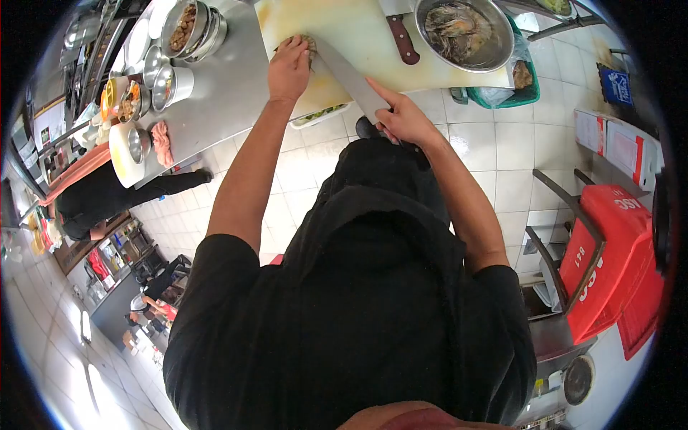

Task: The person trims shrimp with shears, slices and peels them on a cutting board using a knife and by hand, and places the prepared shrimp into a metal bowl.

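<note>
On the pale cutting board (pixel 358 29), my left hand (pixel 289 70) holds a small brownish-grey prawn (pixel 309 43) down with its fingers, which partly cover it. My right hand (pixel 407 120) is closed around the handle of a large knife (pixel 345 75), index finger stretched along the blade. The blade lies slanted, its tip end beside the prawn and my left fingertips. Right of it on the board rests a second knife with a brown riveted handle (pixel 403 39). A metal bowl (pixel 479 69) of grey-brown prawns (pixel 459 32) stands at the board's right side.
Metal bowls of food (pixel 183 29) and a pink cloth (pixel 163 143) sit on the steel counter (pixel 215 100) at left. A green bin (pixel 529 93) stands below the board's right end. Red crates (pixel 609 251) are at far right. Other people (pixel 93 193) are at the left.
</note>
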A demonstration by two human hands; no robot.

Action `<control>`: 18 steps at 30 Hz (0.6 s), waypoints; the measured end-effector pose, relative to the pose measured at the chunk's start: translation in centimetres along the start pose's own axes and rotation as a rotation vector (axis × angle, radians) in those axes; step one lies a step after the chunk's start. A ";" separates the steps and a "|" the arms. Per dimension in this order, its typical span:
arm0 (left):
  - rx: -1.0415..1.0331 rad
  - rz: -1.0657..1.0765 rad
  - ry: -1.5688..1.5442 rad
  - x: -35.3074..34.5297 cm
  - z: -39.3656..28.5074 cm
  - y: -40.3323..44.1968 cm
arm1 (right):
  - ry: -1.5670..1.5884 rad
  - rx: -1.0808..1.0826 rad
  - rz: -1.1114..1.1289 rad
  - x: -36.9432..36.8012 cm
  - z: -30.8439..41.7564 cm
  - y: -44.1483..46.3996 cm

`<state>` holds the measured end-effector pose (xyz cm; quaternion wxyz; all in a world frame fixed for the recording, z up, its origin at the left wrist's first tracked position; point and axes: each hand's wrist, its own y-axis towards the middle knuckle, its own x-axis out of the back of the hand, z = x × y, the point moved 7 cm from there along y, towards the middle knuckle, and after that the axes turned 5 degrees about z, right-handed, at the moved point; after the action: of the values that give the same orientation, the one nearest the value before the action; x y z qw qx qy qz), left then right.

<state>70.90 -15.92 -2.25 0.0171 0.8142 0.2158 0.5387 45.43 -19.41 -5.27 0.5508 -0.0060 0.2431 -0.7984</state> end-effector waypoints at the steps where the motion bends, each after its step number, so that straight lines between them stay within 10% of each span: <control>1: 0.002 0.001 -0.010 -0.1 0.4 0.0 | 0.008 -0.007 0.000 -0.1 -0.3 0.0; 18: -0.013 -0.055 -0.026 0.1 0.2 0.0 | 0.005 0.008 -0.074 -2.5 -0.7 1.1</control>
<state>71.12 -15.81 -2.27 0.0400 0.8149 0.2342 0.5286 47.23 -17.22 -5.67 0.5201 -0.0110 0.2410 -0.8193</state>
